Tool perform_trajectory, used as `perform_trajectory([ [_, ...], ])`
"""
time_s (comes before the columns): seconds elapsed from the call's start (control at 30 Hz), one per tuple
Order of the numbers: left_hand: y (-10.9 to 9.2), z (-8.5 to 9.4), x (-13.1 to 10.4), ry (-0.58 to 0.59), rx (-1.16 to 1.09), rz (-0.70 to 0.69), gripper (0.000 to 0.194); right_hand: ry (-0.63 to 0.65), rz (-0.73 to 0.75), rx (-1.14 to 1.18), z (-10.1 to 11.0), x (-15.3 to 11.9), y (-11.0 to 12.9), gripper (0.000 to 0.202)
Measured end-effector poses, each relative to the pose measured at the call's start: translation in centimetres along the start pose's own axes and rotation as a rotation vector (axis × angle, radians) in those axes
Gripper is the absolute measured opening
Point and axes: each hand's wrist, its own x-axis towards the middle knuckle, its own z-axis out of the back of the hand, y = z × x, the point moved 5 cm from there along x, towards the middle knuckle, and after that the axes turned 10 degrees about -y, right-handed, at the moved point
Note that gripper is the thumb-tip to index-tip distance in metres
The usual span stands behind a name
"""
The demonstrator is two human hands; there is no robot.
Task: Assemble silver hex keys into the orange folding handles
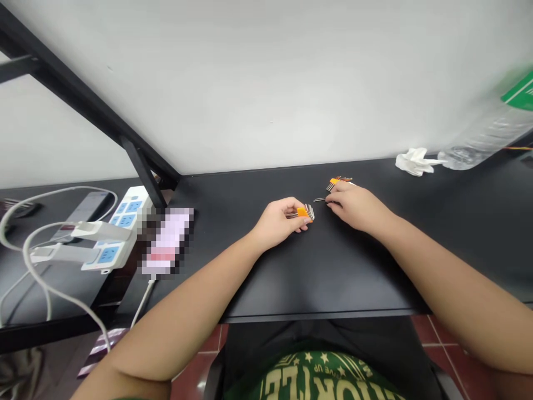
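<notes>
My left hand [280, 222] is closed around an orange hex key holder [302, 211] with several silver L-shaped keys in it, their bent ends pointing right. To its right, my right hand [353, 204] rests low over the black table, its fingers at thin metal keys [320, 199] that stick out to the left. Whether those fingers grip the keys cannot be made out. Just beyond the right hand lies a second orange holder [334, 181] with several keys, partly hidden by that hand.
A crumpled white tissue [416, 161] and a clear plastic bottle [470, 150] are at the back right. On the left are a blurred-out phone [170, 240] on a cable, a white power strip [120, 228] with plugs, and a black metal frame [144, 172].
</notes>
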Motion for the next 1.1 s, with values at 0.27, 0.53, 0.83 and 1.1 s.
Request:
perform_trajectory([
  [0.27,0.7,0.1,0.3,-0.046,-0.032,0.060,0.034,0.002,-0.036,-0.095,0.0,0.0,0.8,0.020],
  [0.53,0.4,0.2,0.4,-0.048,-0.012,0.048,0.028,0.226,-0.159,0.064,0.1,-0.7,2.3,0.006],
  [0.83,0.2,0.2,0.3,-0.023,-0.002,0.051,0.020,-0.036,-0.026,0.335,2.0,-0.1,2.6,0.009],
  [1.1,0.2,0.2,0.2,-0.016,-0.007,0.064,0.021,-0.308,0.223,0.352,3.4,-0.5,3.9,0.022],
])
